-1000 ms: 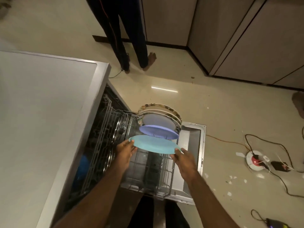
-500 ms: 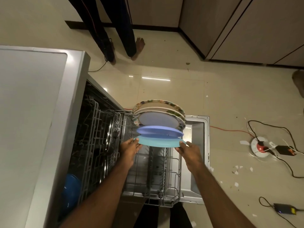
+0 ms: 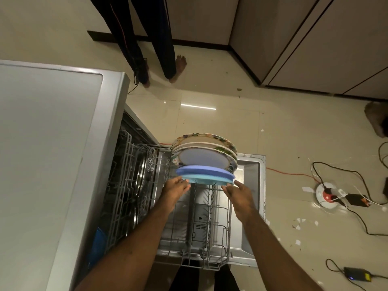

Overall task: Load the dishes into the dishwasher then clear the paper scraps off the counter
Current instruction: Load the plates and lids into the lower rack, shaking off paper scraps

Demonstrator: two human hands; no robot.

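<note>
Tipped upright now: round teal plastic plate point(image 3: 206, 179) in grey wire rack point(image 3: 230, 219), spanning my left hand point(image 3: 176, 187) to right hand point(image 3: 240, 193); fingers at rims, grip unclear.

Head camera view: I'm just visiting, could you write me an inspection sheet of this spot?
Surface: grey counter at left, over the open dishwasher.
Job's things: teal plate, blue plate and patterned plates stand on edge in the lower rack.
Clutter: paper scraps on the floor.
Hands: left hand and right hand at the teal plate's rim; grip unclear.
Cables: cables run to a round socket on the floor.
Surroundings: cabinets; another person's legs.
</note>
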